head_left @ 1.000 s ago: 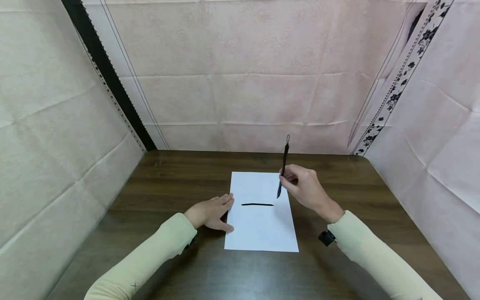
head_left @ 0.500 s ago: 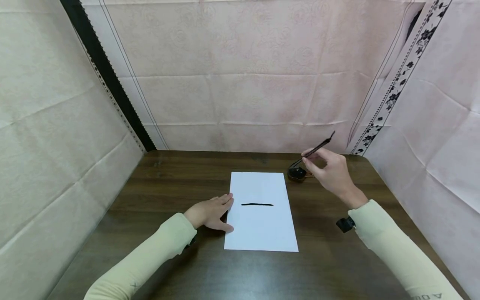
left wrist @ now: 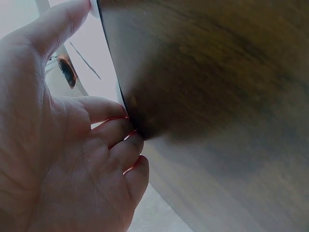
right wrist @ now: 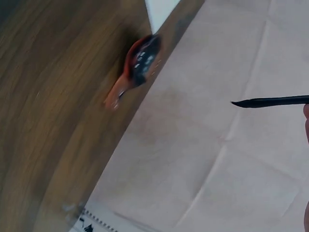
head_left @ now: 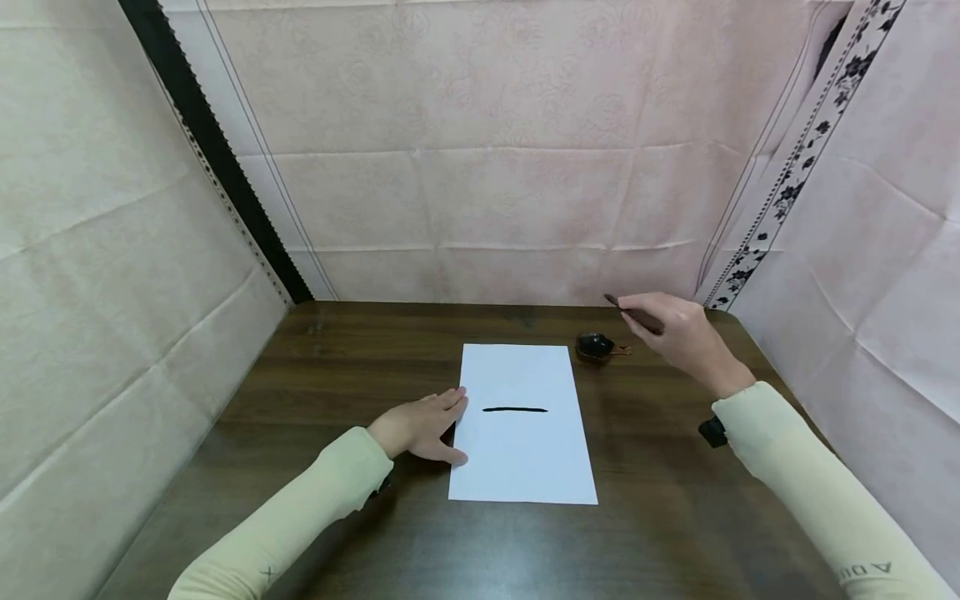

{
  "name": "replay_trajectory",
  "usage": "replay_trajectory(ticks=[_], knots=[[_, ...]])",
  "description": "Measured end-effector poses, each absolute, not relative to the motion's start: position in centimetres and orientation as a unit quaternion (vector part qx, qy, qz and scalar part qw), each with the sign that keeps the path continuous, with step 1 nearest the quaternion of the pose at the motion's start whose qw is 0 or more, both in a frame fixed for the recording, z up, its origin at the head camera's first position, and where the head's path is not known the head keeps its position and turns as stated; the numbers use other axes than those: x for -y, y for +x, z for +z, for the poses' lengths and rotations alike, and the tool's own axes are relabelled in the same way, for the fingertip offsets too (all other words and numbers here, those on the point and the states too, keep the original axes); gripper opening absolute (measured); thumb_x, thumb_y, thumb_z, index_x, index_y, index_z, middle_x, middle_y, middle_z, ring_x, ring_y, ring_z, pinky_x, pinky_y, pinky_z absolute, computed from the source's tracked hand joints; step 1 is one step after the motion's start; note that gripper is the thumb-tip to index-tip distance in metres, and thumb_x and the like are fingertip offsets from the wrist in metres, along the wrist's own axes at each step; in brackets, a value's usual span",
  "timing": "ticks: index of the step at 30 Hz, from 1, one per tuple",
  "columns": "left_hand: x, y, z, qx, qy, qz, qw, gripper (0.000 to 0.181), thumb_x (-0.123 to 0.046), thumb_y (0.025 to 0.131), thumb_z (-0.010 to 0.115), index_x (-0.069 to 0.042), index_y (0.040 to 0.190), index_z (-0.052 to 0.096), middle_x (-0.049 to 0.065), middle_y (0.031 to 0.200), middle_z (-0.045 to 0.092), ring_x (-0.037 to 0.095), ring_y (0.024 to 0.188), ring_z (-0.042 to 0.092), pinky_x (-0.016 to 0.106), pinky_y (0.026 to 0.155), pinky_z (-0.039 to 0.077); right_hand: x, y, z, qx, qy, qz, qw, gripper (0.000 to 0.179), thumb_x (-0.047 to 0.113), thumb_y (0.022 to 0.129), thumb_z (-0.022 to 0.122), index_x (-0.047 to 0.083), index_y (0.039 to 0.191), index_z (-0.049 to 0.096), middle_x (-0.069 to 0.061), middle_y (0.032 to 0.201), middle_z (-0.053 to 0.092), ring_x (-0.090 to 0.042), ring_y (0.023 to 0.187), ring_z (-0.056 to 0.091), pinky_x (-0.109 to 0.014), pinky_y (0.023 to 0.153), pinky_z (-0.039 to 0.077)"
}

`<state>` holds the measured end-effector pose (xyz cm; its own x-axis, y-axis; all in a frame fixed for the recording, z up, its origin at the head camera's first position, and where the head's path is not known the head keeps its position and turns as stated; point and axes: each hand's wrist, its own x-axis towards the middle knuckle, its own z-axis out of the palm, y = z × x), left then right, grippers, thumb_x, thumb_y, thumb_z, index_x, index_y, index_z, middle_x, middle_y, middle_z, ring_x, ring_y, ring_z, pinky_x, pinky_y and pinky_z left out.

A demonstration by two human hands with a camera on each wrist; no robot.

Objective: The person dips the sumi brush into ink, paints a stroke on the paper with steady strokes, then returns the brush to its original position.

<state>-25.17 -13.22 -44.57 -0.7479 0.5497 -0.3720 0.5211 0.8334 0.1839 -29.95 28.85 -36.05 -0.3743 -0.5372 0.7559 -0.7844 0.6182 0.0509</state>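
My right hand (head_left: 686, 337) pinches a dark brush (head_left: 636, 315) in the air over the table's far right. In the right wrist view its black pointed tip (right wrist: 244, 103) stands apart from everything; only a sliver of the hand shows there. A white sheet of paper (head_left: 517, 462) lies on the table with one black horizontal stroke (head_left: 515, 409) across it. On its left edge rests my left hand (head_left: 423, 425), fingers extended and thumb spread. Behind the paper's right corner sits a small reddish-brown dish (right wrist: 126, 75) with a short handle, holding black ink (head_left: 595, 344).
Dark wood table (head_left: 315, 467) carries all of this. Pale cloth hangs as a back wall (head_left: 480, 192), a left wall (head_left: 112, 292) and a right wall (head_left: 862, 275), close behind and beside the table edges.
My right hand has gone from above the paper to the right, past the ink dish, turning the brush from near upright to a leftward slant. The left hand and paper stay put.
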Motion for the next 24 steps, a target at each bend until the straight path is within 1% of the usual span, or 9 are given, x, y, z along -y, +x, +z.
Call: replay_trajectory(ticks=[2, 4, 6, 10, 15, 21, 24], knots=[[13.2, -25.1, -44.5, -0.935, 0.285, 0.034, 0.21, 0.102, -0.062, 0.096, 0.067, -0.007, 0.169, 0.023, 0.009, 0.179, 0.015, 0.025, 0.167, 0.015, 0.044, 0.135, 0.022, -29.3, -30.2, -36.4, 0.815, 0.415, 0.136, 0.381, 0.035, -0.014, 0.081, 0.082, -0.001, 0.113, 0.078, -0.016, 0.109, 0.081, -0.031, 0.098, 0.079, -0.027, 0.09, 0.061], [13.2, -25.1, -44.5, -0.935, 0.284, 0.034, 0.211, 0.102, -0.062, 0.096, 0.067, -0.007, 0.169, 0.022, 0.009, 0.179, 0.014, 0.025, 0.167, 0.015, 0.044, 0.135, 0.022, -29.8, -30.4, -36.9, 0.813, 0.424, 0.114, 0.383, 0.037, -0.016, 0.078, 0.082, -0.002, 0.112, 0.077, -0.017, 0.109, 0.08, -0.032, 0.097, 0.079, -0.04, 0.083, 0.063], [13.2, -25.1, -44.6, -0.935, 0.284, 0.033, 0.211, 0.102, -0.062, 0.096, 0.067, -0.007, 0.169, 0.022, 0.009, 0.179, 0.014, 0.025, 0.167, 0.015, 0.043, 0.135, 0.022, -30.4, -30.7, -37.6, 0.813, 0.431, 0.098, 0.379, 0.038, -0.016, 0.076, 0.082, -0.004, 0.112, 0.077, -0.018, 0.111, 0.08, -0.033, 0.097, 0.078, -0.044, 0.081, 0.063], [13.2, -25.2, -44.7, -0.935, 0.286, 0.029, 0.21, 0.102, -0.063, 0.096, 0.066, -0.007, 0.169, 0.022, 0.008, 0.18, 0.014, 0.024, 0.167, 0.015, 0.043, 0.135, 0.022, -31.6, -31.1, -39.1, 0.816, 0.445, 0.072, 0.363, 0.043, -0.016, 0.072, 0.083, -0.004, 0.112, 0.077, -0.018, 0.116, 0.079, -0.034, 0.101, 0.077, -0.045, 0.081, 0.063], [13.2, -25.2, -44.8, -0.935, 0.284, 0.024, 0.21, 0.102, -0.064, 0.096, 0.066, -0.008, 0.169, 0.022, 0.008, 0.18, 0.014, 0.023, 0.167, 0.015, 0.042, 0.135, 0.022, -32.7, -31.7, -40.9, 0.805, 0.475, 0.056, 0.352, 0.043, -0.017, 0.07, 0.08, -0.004, 0.111, 0.075, -0.018, 0.116, 0.078, -0.034, 0.1, 0.076, -0.044, 0.078, 0.063], [13.2, -25.2, -44.7, -0.936, 0.282, 0.021, 0.21, 0.102, -0.064, 0.096, 0.066, -0.008, 0.169, 0.022, 0.007, 0.18, 0.014, 0.023, 0.167, 0.015, 0.042, 0.135, 0.022, -33.3, -31.6, -43.0, 0.815, 0.477, 0.051, 0.324, 0.045, -0.017, 0.069, 0.084, -0.002, 0.111, 0.075, -0.017, 0.116, 0.078, -0.032, 0.102, 0.076, -0.043, 0.078, 0.063], [13.2, -25.1, -44.6, -0.936, 0.282, 0.021, 0.21, 0.102, -0.063, 0.096, 0.066, -0.007, 0.169, 0.022, 0.008, 0.18, 0.014, 0.024, 0.167, 0.015, 0.042, 0.135, 0.022, -33.5, -31.3, -44.0, 0.828, 0.466, 0.042, 0.309, 0.044, -0.013, 0.072, 0.086, 0.0, 0.112, 0.075, -0.015, 0.117, 0.078, -0.03, 0.103, 0.077, -0.042, 0.079, 0.064]])
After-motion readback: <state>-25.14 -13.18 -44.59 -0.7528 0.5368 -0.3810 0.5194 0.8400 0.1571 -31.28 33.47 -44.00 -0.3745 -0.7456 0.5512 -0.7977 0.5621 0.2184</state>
